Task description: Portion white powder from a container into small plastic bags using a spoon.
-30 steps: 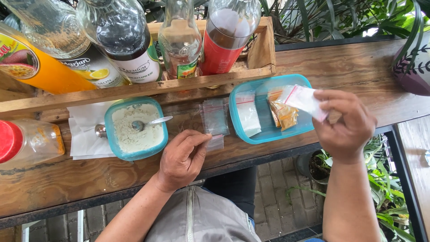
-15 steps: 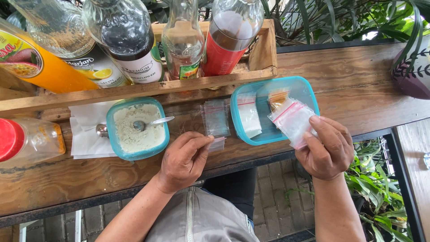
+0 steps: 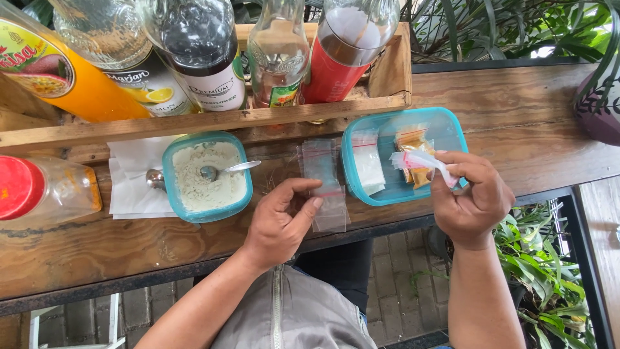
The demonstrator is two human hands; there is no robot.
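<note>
My right hand [image 3: 470,197] pinches a small clear zip bag of white powder [image 3: 418,161] over the front right corner of a teal lid [image 3: 395,196], which holds another white-powder bag [image 3: 368,165] and an orange-powder bag [image 3: 413,140]. My left hand [image 3: 282,222] rests on the wooden counter [image 3: 129,245], fingertips touching a stack of empty clear zip bags [image 3: 326,187]. To its left a teal tub of white powder [image 3: 205,176] has a metal spoon [image 3: 223,170] lying in it.
A wooden crate [image 3: 213,121] at the back holds several syrup bottles. A red-capped jar [image 3: 45,192] lies on its side at far left. White napkins [image 3: 132,187] sit under the tub. A dark plant pot [image 3: 597,110] stands at far right.
My right hand has brought the powder bag down from above the lid toward its front right corner and folded it between the fingers. My left hand has lifted slightly onto the empty bags.
</note>
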